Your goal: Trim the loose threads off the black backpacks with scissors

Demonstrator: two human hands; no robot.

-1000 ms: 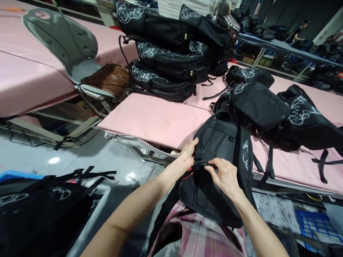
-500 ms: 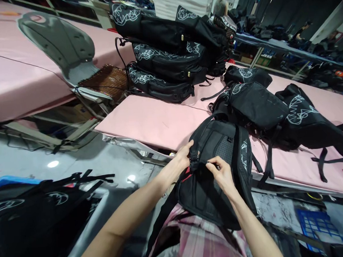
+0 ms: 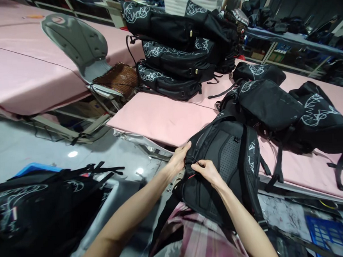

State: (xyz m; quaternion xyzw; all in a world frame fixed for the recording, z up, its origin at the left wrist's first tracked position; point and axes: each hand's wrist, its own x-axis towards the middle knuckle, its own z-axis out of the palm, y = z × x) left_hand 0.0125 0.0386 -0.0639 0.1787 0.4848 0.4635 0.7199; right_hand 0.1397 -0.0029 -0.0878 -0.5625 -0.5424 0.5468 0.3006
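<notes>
- The black backpack point(image 3: 228, 158) is at the near edge of the counter point(image 3: 159, 115), right of its near-left corner, its lower end against plaid clothing point(image 3: 196, 236).
- The left hand point(image 3: 178, 159) grips the shoulder strap point(image 3: 196, 139); the right hand point(image 3: 208, 172) pinches a thin black strip point(image 3: 198, 162) beside it.
- Steadying the strap and keeping the strip untwisted should help.

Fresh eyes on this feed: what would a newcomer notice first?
Probably the stack of black bags with white scribbles, upper middle, on a pink-covered table. Next, the black backpack near center, with the left hand and right hand along its picture-left side. A gray chair stands upper left.
</notes>
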